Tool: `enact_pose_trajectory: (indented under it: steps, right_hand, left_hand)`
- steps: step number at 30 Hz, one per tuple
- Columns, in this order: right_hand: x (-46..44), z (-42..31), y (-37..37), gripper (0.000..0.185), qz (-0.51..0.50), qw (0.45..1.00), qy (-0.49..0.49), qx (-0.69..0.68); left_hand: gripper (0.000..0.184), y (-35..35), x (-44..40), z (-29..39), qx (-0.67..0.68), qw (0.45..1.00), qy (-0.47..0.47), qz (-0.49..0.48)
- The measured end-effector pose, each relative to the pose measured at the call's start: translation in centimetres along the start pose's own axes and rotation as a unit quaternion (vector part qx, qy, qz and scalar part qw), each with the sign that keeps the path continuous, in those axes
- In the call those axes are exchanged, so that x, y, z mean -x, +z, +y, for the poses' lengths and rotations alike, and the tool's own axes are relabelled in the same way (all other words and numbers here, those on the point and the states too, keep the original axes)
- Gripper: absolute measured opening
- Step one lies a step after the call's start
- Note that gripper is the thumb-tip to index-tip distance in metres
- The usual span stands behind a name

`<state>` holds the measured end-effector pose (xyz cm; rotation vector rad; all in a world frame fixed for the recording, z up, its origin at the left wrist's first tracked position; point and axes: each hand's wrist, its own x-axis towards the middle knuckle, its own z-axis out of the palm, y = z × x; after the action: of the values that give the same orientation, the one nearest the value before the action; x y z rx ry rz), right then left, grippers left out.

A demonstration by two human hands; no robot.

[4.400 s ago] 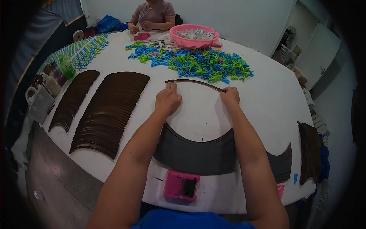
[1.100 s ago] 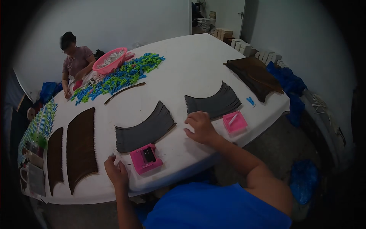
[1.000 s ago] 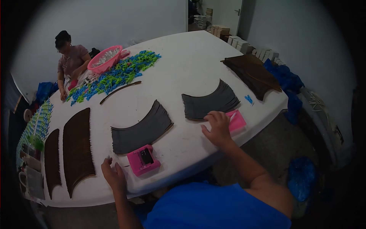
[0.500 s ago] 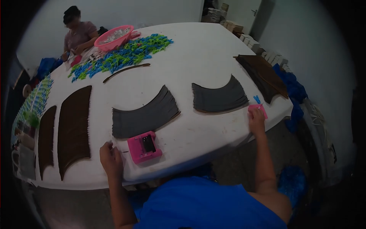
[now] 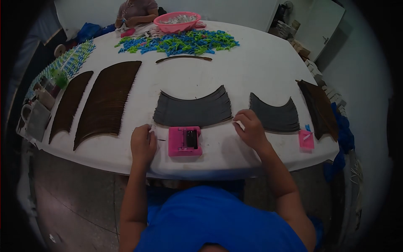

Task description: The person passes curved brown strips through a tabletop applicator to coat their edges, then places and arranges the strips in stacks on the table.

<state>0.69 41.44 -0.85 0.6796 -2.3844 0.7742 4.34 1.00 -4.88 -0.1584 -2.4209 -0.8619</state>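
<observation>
My left hand (image 5: pixel 143 144) rests at the front of the white table with its fingers curled in; what they hold, if anything, I cannot make out. Just right of it stands a pink device (image 5: pixel 175 143) with a black block on top, and a thin dark mark or stick lies between them. My right hand (image 5: pixel 252 130) is closed in a pinch on a small white piece (image 5: pixel 240 124). Its fingertips are near the right end of a curved row of dark grey strips (image 5: pixel 193 110). A second grey row (image 5: pixel 275 116) lies just beyond that hand.
A small pink tray (image 5: pixel 307 145) with a white piece sits at right. Brown rows lie at left (image 5: pixel 110 98) and right (image 5: pixel 321 107). Behind are a blue and green heap (image 5: pixel 180 43), a pink basin (image 5: pixel 177 27) and a seated person (image 5: pixel 138 12).
My right hand has left the small pink tray and moved left, between the grey rows, with a small white piece. My left hand stays beside the pink device. The view has turned.
</observation>
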Motion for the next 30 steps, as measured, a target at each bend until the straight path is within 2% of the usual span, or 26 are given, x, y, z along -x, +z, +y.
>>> enact_pose_trajectory:
  steps: [2, 6, 14, 26, 30]
  right_hand:
    - [-1.4, -0.4, 2.6, 0.017, -0.054, 0.997, -0.058, -0.001]
    - [-2.4, 0.3, 3.9, 0.018, -0.076, 0.993, -0.094, 0.011]
    - [-2.6, 1.3, 2.8, 0.021, -0.089, 0.992, -0.077, 0.036]
    - [-2.9, 1.9, 2.5, 0.02, -0.125, 0.988, -0.079, 0.044]
    - [-4.3, 0.5, 2.6, 0.02, -0.143, 0.985, -0.08, 0.045]
  left_hand:
    - [0.023, -0.1, 0.1, -0.1, -0.001, 1.0, -0.009, 0.0]
    - [0.022, -0.4, 0.1, 0.0, 0.008, 1.0, 0.005, 0.005]
    - [0.019, 0.0, -0.2, -0.5, 0.01, 0.999, 0.027, 0.02]
    - [0.011, 0.3, -0.4, -0.8, 0.165, 0.98, -0.086, 0.07]
    - [0.012, -0.6, -1.8, 1.9, 0.085, 0.995, 0.014, 0.049]
